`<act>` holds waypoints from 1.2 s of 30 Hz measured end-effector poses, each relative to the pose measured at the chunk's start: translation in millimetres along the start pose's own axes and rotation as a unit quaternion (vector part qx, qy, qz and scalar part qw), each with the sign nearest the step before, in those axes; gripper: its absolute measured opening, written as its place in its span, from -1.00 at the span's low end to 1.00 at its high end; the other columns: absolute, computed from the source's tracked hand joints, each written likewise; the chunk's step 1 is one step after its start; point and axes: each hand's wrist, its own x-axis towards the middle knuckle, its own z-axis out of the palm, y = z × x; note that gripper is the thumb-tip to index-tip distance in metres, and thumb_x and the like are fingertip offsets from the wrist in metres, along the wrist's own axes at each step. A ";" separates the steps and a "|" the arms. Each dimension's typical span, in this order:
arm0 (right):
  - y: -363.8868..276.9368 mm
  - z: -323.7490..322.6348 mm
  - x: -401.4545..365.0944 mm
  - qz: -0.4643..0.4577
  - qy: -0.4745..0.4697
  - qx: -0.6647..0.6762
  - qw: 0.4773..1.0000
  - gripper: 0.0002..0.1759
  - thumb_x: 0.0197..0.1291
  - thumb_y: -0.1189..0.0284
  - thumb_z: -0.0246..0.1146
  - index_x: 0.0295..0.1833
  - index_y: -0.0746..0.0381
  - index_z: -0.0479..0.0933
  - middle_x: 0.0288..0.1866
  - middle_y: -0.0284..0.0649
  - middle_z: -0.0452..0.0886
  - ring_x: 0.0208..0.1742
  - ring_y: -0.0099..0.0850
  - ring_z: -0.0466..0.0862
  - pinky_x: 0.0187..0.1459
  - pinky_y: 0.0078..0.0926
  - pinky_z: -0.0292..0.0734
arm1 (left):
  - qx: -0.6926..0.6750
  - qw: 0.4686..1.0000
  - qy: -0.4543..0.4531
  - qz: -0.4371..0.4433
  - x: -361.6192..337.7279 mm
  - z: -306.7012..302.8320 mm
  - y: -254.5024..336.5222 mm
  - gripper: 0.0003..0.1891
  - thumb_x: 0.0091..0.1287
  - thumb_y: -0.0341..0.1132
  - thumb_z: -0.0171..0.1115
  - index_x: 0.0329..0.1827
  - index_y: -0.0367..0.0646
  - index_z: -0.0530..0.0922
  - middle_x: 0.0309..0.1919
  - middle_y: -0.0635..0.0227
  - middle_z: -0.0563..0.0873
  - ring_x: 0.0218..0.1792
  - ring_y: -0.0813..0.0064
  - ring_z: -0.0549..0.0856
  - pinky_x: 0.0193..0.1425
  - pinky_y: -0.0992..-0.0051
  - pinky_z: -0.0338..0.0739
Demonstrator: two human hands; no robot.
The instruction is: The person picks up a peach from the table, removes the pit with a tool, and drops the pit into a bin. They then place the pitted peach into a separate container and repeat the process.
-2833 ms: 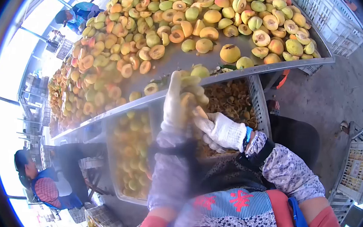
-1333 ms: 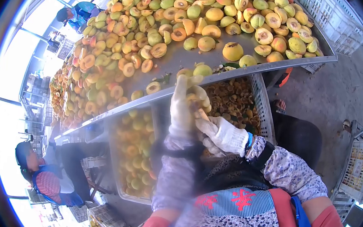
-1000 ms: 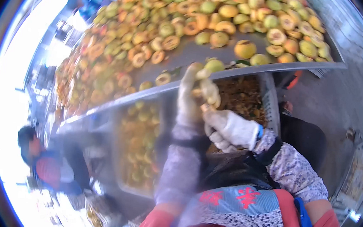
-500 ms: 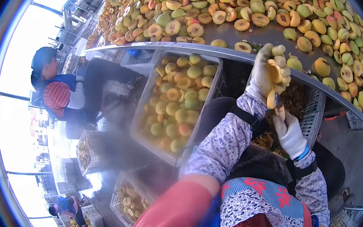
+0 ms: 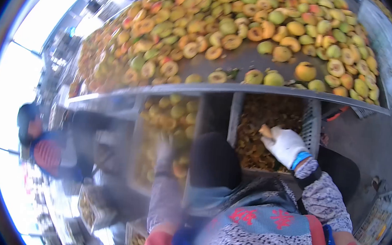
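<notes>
Across the far side, a broad grey metal table (image 5: 235, 88) bears heaped, largely halved yellow-green fruit (image 5: 232, 42). Near left, a pale plastic crate (image 5: 138, 136) holds round yellow-green fruit (image 5: 178, 111); near right, a pale perforated plastic crate (image 5: 313, 127) holds brown scraps (image 5: 251, 155). Your white-gloved right hand (image 5: 286, 145), above the scraps, grips a short tan stick-like piece (image 5: 266, 131). Your left hand (image 5: 164, 147), blurred at the round fruit: grip cannot be told. Advised: hold fruit full-palmed, piece's tip angled clear.
</notes>
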 end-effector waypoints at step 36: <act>-4.6 -42.3 3.8 -0.048 0.242 0.280 0.928 -0.77 0.31 0.34 0.28 -0.23 0.28 0.48 -0.41 0.07 0.64 -0.28 0.11 0.67 -0.32 -0.11 0.54 | -0.643 0.725 -0.071 0.236 103.7 -270.3 404.8 -0.63 0.52 -0.25 0.05 0.26 -0.32 0.40 0.18 0.00 0.60 0.08 0.15 0.66 0.16 0.19 0.63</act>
